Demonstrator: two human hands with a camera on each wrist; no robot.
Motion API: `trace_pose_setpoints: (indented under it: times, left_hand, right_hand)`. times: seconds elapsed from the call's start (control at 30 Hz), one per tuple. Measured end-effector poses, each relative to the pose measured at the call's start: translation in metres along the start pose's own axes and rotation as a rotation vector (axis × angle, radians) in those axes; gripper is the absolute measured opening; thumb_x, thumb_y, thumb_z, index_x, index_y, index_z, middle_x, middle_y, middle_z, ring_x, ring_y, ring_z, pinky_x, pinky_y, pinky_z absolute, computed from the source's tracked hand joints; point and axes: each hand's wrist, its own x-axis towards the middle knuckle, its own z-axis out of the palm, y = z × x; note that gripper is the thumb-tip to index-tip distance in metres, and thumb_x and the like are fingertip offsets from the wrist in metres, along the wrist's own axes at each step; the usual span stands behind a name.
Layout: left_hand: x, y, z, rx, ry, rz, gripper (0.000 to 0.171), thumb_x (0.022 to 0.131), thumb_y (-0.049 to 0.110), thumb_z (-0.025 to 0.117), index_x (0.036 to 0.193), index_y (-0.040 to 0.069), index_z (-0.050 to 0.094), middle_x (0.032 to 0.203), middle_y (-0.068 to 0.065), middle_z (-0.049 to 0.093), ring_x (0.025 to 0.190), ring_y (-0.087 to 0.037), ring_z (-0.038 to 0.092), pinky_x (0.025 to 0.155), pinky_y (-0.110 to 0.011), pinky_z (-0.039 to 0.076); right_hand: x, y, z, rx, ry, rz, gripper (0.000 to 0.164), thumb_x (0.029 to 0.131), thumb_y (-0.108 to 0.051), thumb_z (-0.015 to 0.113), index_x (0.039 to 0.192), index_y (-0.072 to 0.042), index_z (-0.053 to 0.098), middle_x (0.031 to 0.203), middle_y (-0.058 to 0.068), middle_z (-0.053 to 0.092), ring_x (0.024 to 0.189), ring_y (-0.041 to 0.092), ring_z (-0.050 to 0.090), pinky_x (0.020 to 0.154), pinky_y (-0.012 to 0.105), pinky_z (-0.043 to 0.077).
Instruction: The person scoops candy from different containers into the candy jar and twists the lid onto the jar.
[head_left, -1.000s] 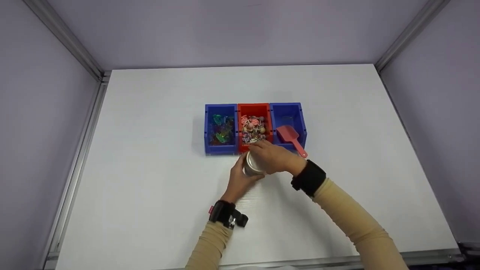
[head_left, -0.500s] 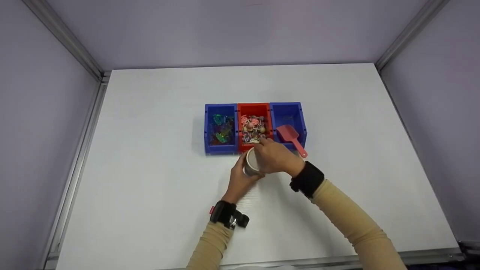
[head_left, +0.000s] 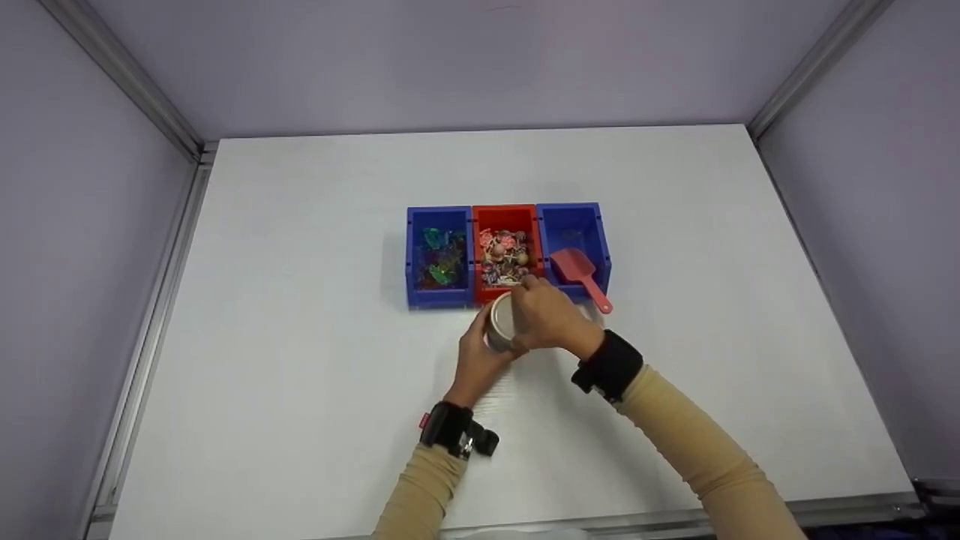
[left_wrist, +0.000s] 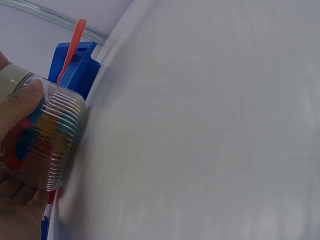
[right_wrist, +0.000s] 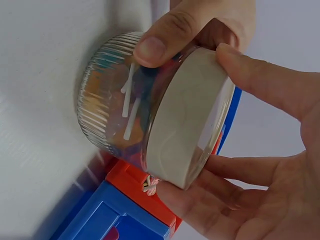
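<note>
A clear ribbed jar [right_wrist: 117, 100] with a cream lid [right_wrist: 182, 120] is held in front of the bins. Coloured balls on white sticks, like lollipops, show through its side. My left hand [head_left: 477, 364] grips the jar's body, its thumb pressed along the wall. Over the top, my right hand [head_left: 551, 319] holds the lid by its rim, thumb on one side and fingers on the other. The lid sits on the jar's mouth. In the head view the right hand hides part of the lid.
Just beyond the hands stand three joined bins: a left blue bin [head_left: 439, 298] with green and dark wrapped pieces, a red bin [head_left: 504, 214] of lollipops, and a right blue bin [head_left: 570, 214]. A pink scoop [head_left: 576, 268] leans in the right one, handle over the front edge.
My right wrist has swung slightly down and left, turning the hand about the lid, and more of the lid's top shows. The left hand keeps its grip on the jar.
</note>
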Motion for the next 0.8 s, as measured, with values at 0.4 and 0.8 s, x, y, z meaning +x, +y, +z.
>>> trace_pose_setpoints:
  times: [0.4,0.8]
  left_hand:
    - [-0.002,0.001,-0.004,0.024,-0.022,-0.018,0.093,0.071,0.026,0.085,0.148,0.012,0.035,0.150,-0.012,0.044,0.139,-0.029,0.042,0.115,-0.047,0.039]
    - [0.008,0.035,-0.036,0.489,-0.254,0.097,0.084,0.082,0.008,0.073,0.150,0.000,0.025,0.155,-0.023,0.028,0.146,-0.037,0.028,0.119,-0.049,0.032]
  right_hand:
    - [0.005,-0.003,-0.001,0.022,-0.021,0.001,0.065,0.061,-0.024,0.089,0.108,0.008,0.059,0.108,0.023,0.061,0.095,0.033,0.060,0.084,0.044,0.058]
    - [-0.001,0.013,0.001,0.146,-0.062,0.066,0.084,0.068,-0.040,0.086,0.126,0.011,0.052,0.116,0.025,0.059,0.099,0.031,0.059,0.093,0.045,0.056]
